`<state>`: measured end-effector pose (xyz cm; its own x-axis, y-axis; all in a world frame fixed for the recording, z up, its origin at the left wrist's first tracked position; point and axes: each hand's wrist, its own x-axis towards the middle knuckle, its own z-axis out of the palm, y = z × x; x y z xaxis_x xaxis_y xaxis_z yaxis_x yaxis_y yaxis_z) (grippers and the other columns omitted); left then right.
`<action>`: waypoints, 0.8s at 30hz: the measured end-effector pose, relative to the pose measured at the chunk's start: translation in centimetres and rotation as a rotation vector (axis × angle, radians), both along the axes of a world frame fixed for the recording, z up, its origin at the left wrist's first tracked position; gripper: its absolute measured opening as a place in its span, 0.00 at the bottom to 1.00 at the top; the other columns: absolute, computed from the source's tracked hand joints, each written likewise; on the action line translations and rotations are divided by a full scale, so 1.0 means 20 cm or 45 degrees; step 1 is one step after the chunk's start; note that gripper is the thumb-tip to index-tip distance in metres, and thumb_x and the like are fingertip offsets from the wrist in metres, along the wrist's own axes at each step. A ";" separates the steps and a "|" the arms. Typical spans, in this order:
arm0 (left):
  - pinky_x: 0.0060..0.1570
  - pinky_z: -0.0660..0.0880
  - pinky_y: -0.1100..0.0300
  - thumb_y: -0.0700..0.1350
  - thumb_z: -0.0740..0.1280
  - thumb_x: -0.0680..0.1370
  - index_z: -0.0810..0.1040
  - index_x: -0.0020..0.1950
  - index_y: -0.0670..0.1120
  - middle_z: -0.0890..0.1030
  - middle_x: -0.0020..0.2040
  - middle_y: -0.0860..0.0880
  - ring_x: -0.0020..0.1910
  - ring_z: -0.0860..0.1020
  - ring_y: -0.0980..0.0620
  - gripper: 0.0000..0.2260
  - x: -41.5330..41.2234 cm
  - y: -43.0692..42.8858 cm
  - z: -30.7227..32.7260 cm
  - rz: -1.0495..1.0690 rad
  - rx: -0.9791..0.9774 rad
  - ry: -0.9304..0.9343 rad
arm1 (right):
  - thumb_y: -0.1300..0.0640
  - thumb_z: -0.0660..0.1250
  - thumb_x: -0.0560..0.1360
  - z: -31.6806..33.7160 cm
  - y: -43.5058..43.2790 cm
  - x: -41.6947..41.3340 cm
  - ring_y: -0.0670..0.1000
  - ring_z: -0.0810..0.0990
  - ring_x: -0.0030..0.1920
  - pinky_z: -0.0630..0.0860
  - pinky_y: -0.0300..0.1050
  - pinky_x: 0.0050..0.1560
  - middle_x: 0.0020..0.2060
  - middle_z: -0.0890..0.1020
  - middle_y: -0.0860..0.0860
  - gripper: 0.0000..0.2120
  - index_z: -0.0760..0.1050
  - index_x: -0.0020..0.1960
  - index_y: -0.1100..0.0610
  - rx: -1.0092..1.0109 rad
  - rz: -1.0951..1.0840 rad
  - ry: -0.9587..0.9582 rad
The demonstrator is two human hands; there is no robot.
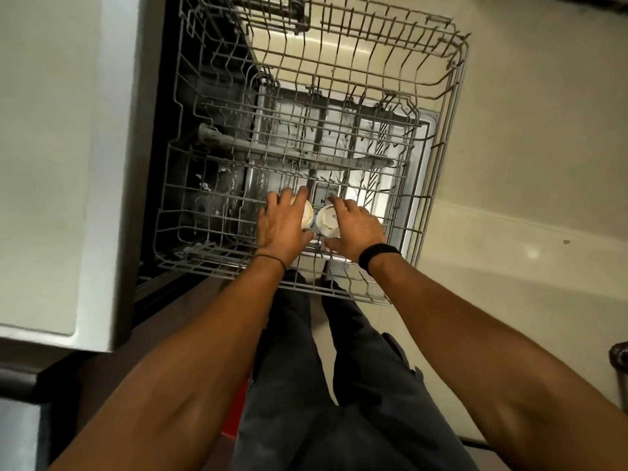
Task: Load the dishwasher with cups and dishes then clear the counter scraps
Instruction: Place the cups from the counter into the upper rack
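Pale tabletop [44, 164] lies at nine o'clock, cream floor [526, 164] at three. Over the wire rack [339, 96], left hand [282, 226] and right hand [356, 229] each curl fingers around a cup [327, 219].

We can read no text, brand, number or sign anywhere. The only candidate is a small dark mark on the pale cup [329, 222] under the right hand [355, 226], toward two o'clock on its upturned base, and it is too blurred for us to tell whether it is lettering at all.
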<state>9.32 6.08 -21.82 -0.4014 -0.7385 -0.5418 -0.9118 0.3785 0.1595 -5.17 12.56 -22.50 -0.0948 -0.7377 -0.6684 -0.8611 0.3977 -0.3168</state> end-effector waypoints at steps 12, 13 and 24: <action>0.57 0.78 0.48 0.57 0.67 0.79 0.62 0.77 0.56 0.81 0.63 0.50 0.59 0.80 0.47 0.28 0.11 0.17 0.64 0.437 0.074 0.493 | 0.48 0.66 0.79 0.64 0.19 -0.01 0.53 0.79 0.60 0.77 0.53 0.60 0.68 0.75 0.51 0.27 0.63 0.75 0.50 -0.282 -0.427 -0.457; 0.57 0.78 0.50 0.57 0.66 0.79 0.63 0.77 0.57 0.82 0.62 0.50 0.59 0.81 0.48 0.27 0.13 0.20 0.70 0.488 0.077 0.566 | 0.48 0.66 0.79 0.70 0.22 -0.01 0.52 0.80 0.58 0.78 0.52 0.59 0.66 0.76 0.50 0.26 0.63 0.75 0.49 -0.307 -0.449 -0.507; 0.46 0.82 0.56 0.45 0.65 0.82 0.72 0.70 0.49 0.85 0.53 0.45 0.49 0.85 0.47 0.17 0.49 0.34 1.03 1.341 0.114 1.477 | 0.48 0.63 0.82 1.05 0.17 0.24 0.44 0.84 0.51 0.81 0.43 0.52 0.58 0.80 0.46 0.18 0.68 0.71 0.43 -0.408 -0.502 -0.916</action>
